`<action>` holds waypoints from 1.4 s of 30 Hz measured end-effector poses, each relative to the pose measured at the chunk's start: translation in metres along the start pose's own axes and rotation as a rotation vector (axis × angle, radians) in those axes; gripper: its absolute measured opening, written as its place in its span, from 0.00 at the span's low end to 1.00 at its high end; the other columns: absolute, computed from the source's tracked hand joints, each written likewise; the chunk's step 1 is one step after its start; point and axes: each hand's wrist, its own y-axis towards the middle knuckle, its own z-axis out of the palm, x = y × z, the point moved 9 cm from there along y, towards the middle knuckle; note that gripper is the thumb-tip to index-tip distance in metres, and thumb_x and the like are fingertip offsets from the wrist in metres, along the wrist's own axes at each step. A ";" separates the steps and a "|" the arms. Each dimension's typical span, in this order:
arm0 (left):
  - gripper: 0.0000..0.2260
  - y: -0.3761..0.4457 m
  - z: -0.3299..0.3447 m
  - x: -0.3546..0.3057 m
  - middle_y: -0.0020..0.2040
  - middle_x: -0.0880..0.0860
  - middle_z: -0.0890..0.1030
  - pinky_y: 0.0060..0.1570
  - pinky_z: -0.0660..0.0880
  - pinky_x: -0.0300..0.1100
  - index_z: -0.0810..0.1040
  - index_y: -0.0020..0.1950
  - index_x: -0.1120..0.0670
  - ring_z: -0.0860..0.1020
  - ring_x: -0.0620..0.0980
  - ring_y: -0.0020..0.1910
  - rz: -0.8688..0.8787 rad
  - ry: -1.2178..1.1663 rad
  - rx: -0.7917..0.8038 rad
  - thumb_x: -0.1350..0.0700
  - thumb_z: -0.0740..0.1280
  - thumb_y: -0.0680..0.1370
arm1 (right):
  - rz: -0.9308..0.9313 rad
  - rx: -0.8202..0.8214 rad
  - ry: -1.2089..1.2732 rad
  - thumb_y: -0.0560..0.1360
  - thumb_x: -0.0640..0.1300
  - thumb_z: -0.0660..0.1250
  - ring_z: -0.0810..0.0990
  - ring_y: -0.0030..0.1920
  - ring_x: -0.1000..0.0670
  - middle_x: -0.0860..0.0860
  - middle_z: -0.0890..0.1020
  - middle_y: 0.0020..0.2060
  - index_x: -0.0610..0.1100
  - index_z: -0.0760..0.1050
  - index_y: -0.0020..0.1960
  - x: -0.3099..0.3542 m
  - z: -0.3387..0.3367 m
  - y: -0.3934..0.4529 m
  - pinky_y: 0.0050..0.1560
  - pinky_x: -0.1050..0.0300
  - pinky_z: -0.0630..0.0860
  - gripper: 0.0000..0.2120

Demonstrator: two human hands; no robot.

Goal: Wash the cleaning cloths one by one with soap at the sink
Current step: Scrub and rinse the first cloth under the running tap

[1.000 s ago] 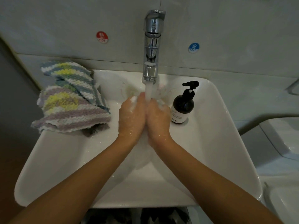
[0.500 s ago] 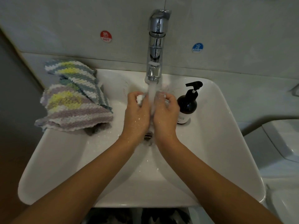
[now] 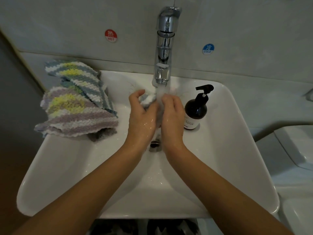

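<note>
A small bunched grey-white cleaning cloth [image 3: 147, 99] sits between my two hands under the running water from the chrome tap [image 3: 165, 48]. My left hand [image 3: 142, 116] grips its left side, fingers curled round it. My right hand [image 3: 172, 114] holds its right side, fingers curled inward; most of the cloth is hidden between the palms. A pile of striped cloths [image 3: 76, 102] in yellow, lilac, blue and white lies on the sink's back-left rim. A dark soap pump bottle [image 3: 197, 109] stands in the white sink [image 3: 237, 158], just right of my right hand.
The drain [image 3: 155, 145] shows below my wrists. Red HOT [image 3: 111, 35] and blue COLD [image 3: 208, 48] stickers are on the wall behind. A white fixture [image 3: 294, 150] stands to the right of the sink.
My hands have parted slightly at the fingertips and the cloth now shows between them under the stream. The view has shifted a little closer.
</note>
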 end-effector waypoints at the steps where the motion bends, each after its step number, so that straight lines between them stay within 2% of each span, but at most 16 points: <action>1: 0.17 -0.001 0.000 -0.004 0.49 0.42 0.76 0.38 0.77 0.29 0.64 0.65 0.46 0.79 0.35 0.43 0.048 0.006 0.014 0.58 0.65 0.80 | 0.007 0.000 -0.010 0.79 0.51 0.63 0.80 0.49 0.53 0.52 0.81 0.47 0.49 0.77 0.51 -0.001 0.000 0.001 0.52 0.50 0.79 0.07; 4: 0.24 -0.003 0.007 -0.014 0.55 0.49 0.76 0.43 0.77 0.31 0.65 0.67 0.46 0.79 0.40 0.49 0.159 0.070 0.073 0.64 0.68 0.77 | 0.016 0.023 -0.015 0.76 0.55 0.66 0.82 0.51 0.50 0.49 0.82 0.51 0.50 0.78 0.53 -0.002 -0.001 0.003 0.54 0.47 0.80 0.11; 6: 0.29 -0.002 0.010 -0.015 0.62 0.50 0.73 0.47 0.76 0.30 0.63 0.69 0.44 0.77 0.44 0.55 0.194 0.142 0.114 0.68 0.68 0.75 | 0.025 0.047 -0.013 0.76 0.53 0.67 0.83 0.51 0.50 0.49 0.82 0.51 0.52 0.77 0.52 -0.003 0.000 0.004 0.55 0.47 0.81 0.07; 8: 0.32 -0.003 0.015 -0.014 0.65 0.49 0.73 0.51 0.78 0.35 0.62 0.71 0.43 0.77 0.46 0.59 0.182 0.104 0.186 0.69 0.67 0.74 | 0.029 0.056 0.011 0.77 0.50 0.68 0.83 0.50 0.49 0.49 0.83 0.50 0.53 0.76 0.50 -0.004 0.000 0.005 0.54 0.48 0.81 0.03; 11: 0.34 -0.003 0.020 -0.011 0.62 0.48 0.76 0.45 0.78 0.36 0.62 0.73 0.46 0.80 0.41 0.54 0.137 -0.061 0.292 0.71 0.61 0.71 | -0.014 0.036 0.006 0.78 0.45 0.67 0.83 0.49 0.48 0.47 0.82 0.49 0.49 0.76 0.53 -0.001 -0.003 0.006 0.50 0.50 0.82 0.04; 13: 0.26 -0.001 0.020 -0.004 0.61 0.46 0.76 0.44 0.77 0.33 0.62 0.73 0.46 0.80 0.36 0.50 0.065 -0.098 0.266 0.64 0.60 0.77 | -0.057 0.033 -0.022 0.80 0.45 0.65 0.83 0.46 0.51 0.49 0.83 0.45 0.48 0.76 0.52 0.003 -0.004 0.006 0.46 0.56 0.81 0.03; 15: 0.20 0.001 0.022 0.007 0.61 0.47 0.78 0.53 0.76 0.36 0.64 0.73 0.47 0.79 0.39 0.56 -0.010 -0.027 0.241 0.47 0.58 0.82 | -0.097 0.021 -0.054 0.81 0.46 0.63 0.82 0.41 0.57 0.53 0.82 0.40 0.48 0.75 0.49 0.008 -0.004 0.004 0.42 0.63 0.78 0.04; 16: 0.20 0.001 0.022 0.014 0.59 0.46 0.79 0.54 0.75 0.35 0.66 0.72 0.47 0.78 0.41 0.57 -0.048 0.018 0.223 0.42 0.56 0.82 | -0.103 0.005 -0.063 0.82 0.47 0.61 0.81 0.39 0.59 0.55 0.81 0.37 0.48 0.75 0.48 0.009 -0.004 0.004 0.40 0.65 0.76 0.06; 18: 0.19 0.002 0.020 0.023 0.51 0.41 0.79 0.43 0.73 0.27 0.72 0.65 0.47 0.78 0.37 0.52 -0.091 0.113 0.161 0.38 0.54 0.81 | -0.066 -0.024 -0.056 0.83 0.50 0.59 0.80 0.37 0.59 0.56 0.80 0.35 0.47 0.75 0.47 0.006 -0.004 0.004 0.40 0.64 0.75 0.10; 21: 0.15 0.005 0.021 0.019 0.44 0.35 0.74 0.35 0.69 0.25 0.72 0.59 0.44 0.77 0.32 0.44 0.000 0.412 0.127 0.38 0.53 0.81 | 0.015 -0.045 -0.010 0.82 0.55 0.57 0.81 0.41 0.54 0.54 0.79 0.35 0.48 0.74 0.44 -0.002 -0.005 0.005 0.46 0.56 0.78 0.15; 25: 0.14 0.007 0.013 0.009 0.38 0.46 0.80 0.40 0.76 0.40 0.75 0.44 0.48 0.80 0.43 0.39 0.124 0.299 0.031 0.41 0.57 0.81 | 0.045 -0.049 -0.011 0.80 0.57 0.60 0.79 0.38 0.51 0.53 0.78 0.31 0.49 0.74 0.37 -0.005 -0.006 0.006 0.44 0.49 0.76 0.18; 28: 0.16 0.008 0.008 -0.001 0.33 0.46 0.77 0.34 0.74 0.36 0.75 0.37 0.48 0.78 0.43 0.34 0.212 0.398 -0.012 0.46 0.58 0.82 | 0.093 -0.012 -0.024 0.78 0.53 0.63 0.78 0.35 0.49 0.51 0.78 0.30 0.47 0.73 0.34 -0.010 -0.001 0.008 0.43 0.44 0.77 0.16; 32: 0.19 0.013 0.005 -0.007 0.25 0.44 0.71 0.26 0.66 0.30 0.70 0.29 0.49 0.72 0.39 0.24 0.216 0.399 -0.019 0.58 0.59 0.80 | 0.194 0.012 -0.027 0.76 0.55 0.61 0.80 0.37 0.46 0.46 0.79 0.33 0.46 0.77 0.38 -0.016 0.005 0.006 0.47 0.36 0.79 0.15; 35: 0.16 0.013 0.002 -0.009 0.27 0.46 0.71 0.29 0.68 0.37 0.69 0.31 0.52 0.69 0.41 0.25 0.238 0.357 -0.035 0.57 0.62 0.79 | 0.172 -0.002 -0.041 0.79 0.55 0.57 0.83 0.42 0.43 0.42 0.82 0.37 0.45 0.77 0.40 -0.017 0.004 0.003 0.49 0.36 0.80 0.18; 38: 0.13 0.011 -0.005 -0.018 0.31 0.45 0.71 0.29 0.69 0.31 0.67 0.36 0.48 0.70 0.38 0.28 0.308 0.319 -0.071 0.57 0.68 0.77 | 0.201 0.045 -0.062 0.80 0.54 0.55 0.83 0.49 0.46 0.46 0.83 0.47 0.45 0.77 0.51 -0.025 0.008 0.003 0.54 0.42 0.80 0.16; 42: 0.13 0.011 -0.014 -0.029 0.36 0.45 0.71 0.33 0.70 0.29 0.67 0.42 0.50 0.71 0.35 0.31 0.334 0.196 -0.111 0.63 0.70 0.75 | 0.341 0.190 0.081 0.81 0.48 0.56 0.80 0.48 0.47 0.41 0.81 0.50 0.39 0.73 0.60 -0.031 0.018 -0.004 0.41 0.55 0.79 0.15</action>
